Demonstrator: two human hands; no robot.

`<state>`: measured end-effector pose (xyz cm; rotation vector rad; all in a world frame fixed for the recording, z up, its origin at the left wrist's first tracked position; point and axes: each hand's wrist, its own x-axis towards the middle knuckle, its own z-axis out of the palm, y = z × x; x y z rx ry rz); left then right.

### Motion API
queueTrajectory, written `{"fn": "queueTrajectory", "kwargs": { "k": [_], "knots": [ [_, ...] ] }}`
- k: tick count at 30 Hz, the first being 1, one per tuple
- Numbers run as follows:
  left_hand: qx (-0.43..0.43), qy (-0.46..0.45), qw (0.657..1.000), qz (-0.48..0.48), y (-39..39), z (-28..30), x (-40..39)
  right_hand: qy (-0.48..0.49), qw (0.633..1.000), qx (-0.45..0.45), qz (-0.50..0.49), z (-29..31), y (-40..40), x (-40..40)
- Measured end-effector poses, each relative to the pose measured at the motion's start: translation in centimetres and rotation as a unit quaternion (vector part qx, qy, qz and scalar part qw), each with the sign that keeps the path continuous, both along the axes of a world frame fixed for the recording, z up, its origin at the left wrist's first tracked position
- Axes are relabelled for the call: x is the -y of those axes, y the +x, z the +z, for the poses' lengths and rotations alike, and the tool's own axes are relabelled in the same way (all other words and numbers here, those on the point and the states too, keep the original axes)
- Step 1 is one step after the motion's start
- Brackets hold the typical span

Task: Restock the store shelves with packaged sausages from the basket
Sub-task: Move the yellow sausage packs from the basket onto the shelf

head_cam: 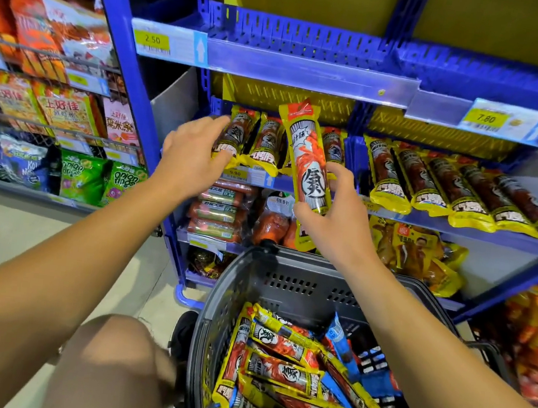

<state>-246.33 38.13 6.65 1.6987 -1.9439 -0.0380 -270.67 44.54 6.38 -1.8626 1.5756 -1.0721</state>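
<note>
Blue store shelf [309,71] before us, eight sausage packs lying there, our right hand [336,218] gripping one sausage pack [309,161], our left hand [192,158] spread wide on the leftmost shelved pack [235,136], grey basket [285,286] below.

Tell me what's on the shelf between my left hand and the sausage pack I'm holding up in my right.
In the head view, one yellow sausage pack lies on the shelf between the left hand and the raised sausage pack in the right hand.
</note>
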Motion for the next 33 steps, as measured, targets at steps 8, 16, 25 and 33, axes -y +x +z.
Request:
{"fn": "queueTrajectory", "kwargs": {
  "k": [8, 16, 25, 33],
  "knots": [
    [-0.491, 0.171, 0.843, -0.140, -4.7, -0.3, -9.5, -0.027, 0.994, 0.025, 0.106, -1.7, 3.0, -2.9],
    [-0.460, 0.126, 0.872, -0.113, -1.6, -1.2, -8.7, -0.049, 0.977, -0.083, 0.192, -1.4, 4.2, -3.4],
    [-0.112, 0.016, 0.989, 0.091, 3.3, 1.3, 0.4, -0.132, 0.953, -0.268, 0.053, 1.3, 2.3, 1.9],
    [-0.024, 0.071, 0.979, 0.188, 3.0, 0.8, 5.2, -0.126, 0.960, -0.247, 0.041, 1.0, 2.3, 2.8]
  ]
}}
